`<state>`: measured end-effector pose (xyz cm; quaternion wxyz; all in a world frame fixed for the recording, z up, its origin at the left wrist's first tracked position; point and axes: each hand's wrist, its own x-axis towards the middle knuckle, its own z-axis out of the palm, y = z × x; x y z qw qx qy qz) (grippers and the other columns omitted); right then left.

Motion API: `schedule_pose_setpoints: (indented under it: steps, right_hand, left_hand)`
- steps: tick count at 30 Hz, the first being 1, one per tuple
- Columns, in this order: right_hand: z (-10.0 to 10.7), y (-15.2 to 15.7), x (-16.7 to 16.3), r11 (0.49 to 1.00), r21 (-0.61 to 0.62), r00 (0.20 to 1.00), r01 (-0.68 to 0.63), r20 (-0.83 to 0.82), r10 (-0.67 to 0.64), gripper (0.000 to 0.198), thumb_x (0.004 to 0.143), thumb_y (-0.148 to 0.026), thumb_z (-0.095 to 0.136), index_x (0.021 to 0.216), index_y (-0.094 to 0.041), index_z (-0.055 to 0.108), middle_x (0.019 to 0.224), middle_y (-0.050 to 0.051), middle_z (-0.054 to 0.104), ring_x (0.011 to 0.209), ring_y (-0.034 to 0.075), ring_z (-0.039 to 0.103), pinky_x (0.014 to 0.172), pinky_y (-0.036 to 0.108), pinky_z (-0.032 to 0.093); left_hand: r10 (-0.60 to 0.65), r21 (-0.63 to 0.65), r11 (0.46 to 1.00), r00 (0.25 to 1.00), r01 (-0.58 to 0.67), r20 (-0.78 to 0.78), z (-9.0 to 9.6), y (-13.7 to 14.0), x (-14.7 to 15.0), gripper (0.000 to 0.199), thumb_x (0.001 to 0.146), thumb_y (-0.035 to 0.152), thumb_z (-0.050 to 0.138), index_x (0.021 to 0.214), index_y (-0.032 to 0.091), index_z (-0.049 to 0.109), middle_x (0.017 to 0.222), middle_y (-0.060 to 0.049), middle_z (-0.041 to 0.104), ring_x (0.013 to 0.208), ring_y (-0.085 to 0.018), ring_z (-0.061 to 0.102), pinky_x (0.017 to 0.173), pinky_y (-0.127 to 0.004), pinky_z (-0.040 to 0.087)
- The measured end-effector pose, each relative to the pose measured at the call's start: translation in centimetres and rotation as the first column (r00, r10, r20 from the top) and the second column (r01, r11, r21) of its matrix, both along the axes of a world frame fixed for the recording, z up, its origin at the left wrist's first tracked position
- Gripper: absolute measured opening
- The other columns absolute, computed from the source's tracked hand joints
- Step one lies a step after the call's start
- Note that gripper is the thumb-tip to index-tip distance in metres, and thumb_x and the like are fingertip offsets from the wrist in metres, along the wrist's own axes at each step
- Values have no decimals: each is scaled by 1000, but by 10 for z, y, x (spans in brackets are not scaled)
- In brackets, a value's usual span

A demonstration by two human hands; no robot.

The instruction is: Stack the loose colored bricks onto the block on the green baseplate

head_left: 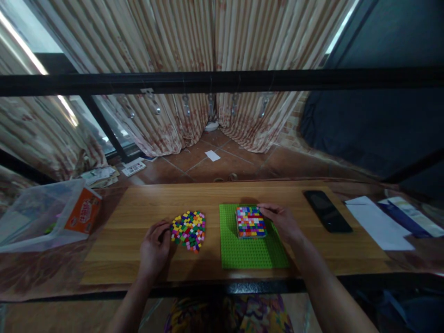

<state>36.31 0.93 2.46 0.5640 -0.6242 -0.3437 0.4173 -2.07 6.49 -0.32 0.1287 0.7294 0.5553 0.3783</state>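
Observation:
A square block built of small multicoloured toy bricks stands on a green studded baseplate. My right hand reaches in from the right, its thumb and forefinger pinched together at the block's far right corner. Whatever lies between those fingertips is too small to make out. To the left, loose toy bricks of many colours are heaped on the wooden board. At the left edge of this heap rests my left hand, fingers curled in and close to the bricks; their tips are partly hidden.
A black phone lies on the wooden board at right, with white paper beyond it. A clear plastic bin with an orange label stands at far left. A black bar with hanging clips crosses ahead.

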Motion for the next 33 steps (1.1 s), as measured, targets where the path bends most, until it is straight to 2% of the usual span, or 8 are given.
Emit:
schedule_pose_setpoints:
  steps: [15, 20, 22, 25, 28, 29, 32, 33]
  right_hand:
    - [2, -2, 6, 992, 6, 984, -128, 124, 126, 39, 58, -52, 77, 79, -19, 74, 84, 5, 73, 79, 20, 64, 79, 35, 49]
    - [3, -6, 6, 988, -15, 982, -154, 104, 155, 47, 60, -54, 76, 94, -21, 72, 96, 6, 73, 86, 22, 65, 81, 37, 51]
    - [5, -7, 8, 992, -26, 986, -126, 108, 128, 51, 64, -56, 72, 101, -21, 70, 100, 7, 71, 87, 22, 66, 78, 37, 53]
    - [12, -11, 8, 1000, 3, 966, -19, 259, 18, 51, 70, -58, 66, 104, -20, 68, 104, 9, 70, 89, 23, 65, 78, 38, 53]
    - [26, -22, -10, 993, 89, 875, 83, 469, -115, 43, 74, -53, 63, 100, -19, 69, 101, 9, 70, 87, 23, 65, 79, 39, 52]
    - [31, -28, -22, 990, 119, 845, 76, 520, -127, 38, 76, -50, 62, 98, -20, 69, 99, 9, 70, 86, 23, 65, 79, 38, 52]
    - [37, -48, -71, 976, 181, 809, -122, 588, -8, 25, 82, -43, 59, 93, -23, 69, 98, 7, 69, 89, 22, 64, 78, 35, 51]
    - [36, -54, -90, 960, 164, 783, -227, 618, 79, 22, 84, -40, 58, 94, -25, 69, 98, 6, 68, 90, 21, 63, 80, 35, 50]
  left_hand:
    - [-7, 11, 1000, 1000, 7, 29, -4, 0, 0, 22, 82, 29, 48, 89, 17, 66, 99, -10, 65, 97, -23, 61, 91, -40, 49]
    - [10, 11, 1000, 998, -10, 59, -2, -2, 2, 21, 82, 26, 48, 88, 18, 66, 99, -9, 65, 96, -22, 61, 92, -39, 49]
    - [6, 13, 1000, 998, -7, 67, -3, -2, 2, 21, 82, 25, 48, 88, 18, 66, 99, -9, 66, 97, -21, 61, 92, -38, 49]
    - [4, 10, 1000, 998, -5, 70, -4, -3, 3, 20, 82, 24, 49, 88, 18, 67, 99, -9, 66, 98, -21, 61, 92, -38, 49]
    - [17, -5, 1000, 997, -17, 77, -4, -4, 4, 19, 81, 24, 50, 88, 19, 67, 100, -8, 66, 98, -21, 61, 92, -39, 50]
    - [27, -6, 1000, 996, -26, 84, -3, -5, 4, 19, 81, 23, 50, 88, 19, 67, 101, -8, 66, 98, -21, 61, 92, -39, 50]
    - [35, -16, 999, 996, -34, 83, -2, -6, 5, 19, 81, 22, 50, 89, 19, 67, 101, -8, 66, 99, -20, 60, 94, -39, 49]
    - [38, -22, 999, 996, -36, 80, -2, -6, 6, 19, 81, 22, 50, 89, 18, 67, 101, -8, 66, 99, -20, 60, 94, -39, 49]
